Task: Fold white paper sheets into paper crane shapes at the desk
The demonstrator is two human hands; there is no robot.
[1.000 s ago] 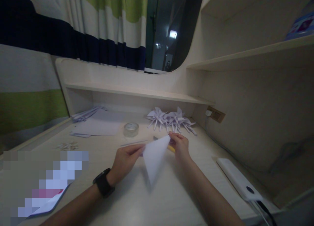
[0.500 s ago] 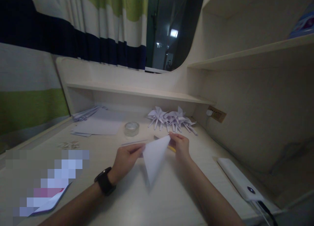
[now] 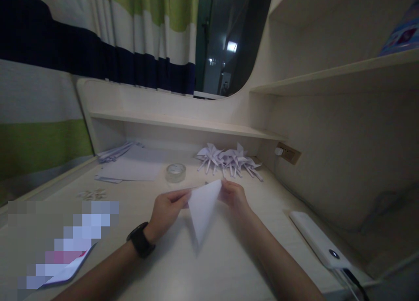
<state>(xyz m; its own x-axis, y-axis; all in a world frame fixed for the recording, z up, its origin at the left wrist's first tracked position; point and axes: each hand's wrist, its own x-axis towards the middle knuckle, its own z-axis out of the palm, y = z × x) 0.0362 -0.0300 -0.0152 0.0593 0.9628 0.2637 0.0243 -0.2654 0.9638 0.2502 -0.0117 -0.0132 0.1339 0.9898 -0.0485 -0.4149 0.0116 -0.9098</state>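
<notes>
While hands [image 3: 167,211] [image 3: 235,194] pinch paper [image 3: 203,207], blue label [image 3: 404,37], unreadable

far side of paper [image 3: 203,207] hidden; blue package [image 3: 403,35] cut off at right; device [image 3: 69,266] pixelated

head view | above desk [image 3: 203,277] | facing forward, down | window [image 3: 242,52] farther off

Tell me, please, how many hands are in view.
2: the left hand pinches the white paper near its upper-left corner, the right hand near its upper-right corner. Some fingers are partly hidden.
</notes>
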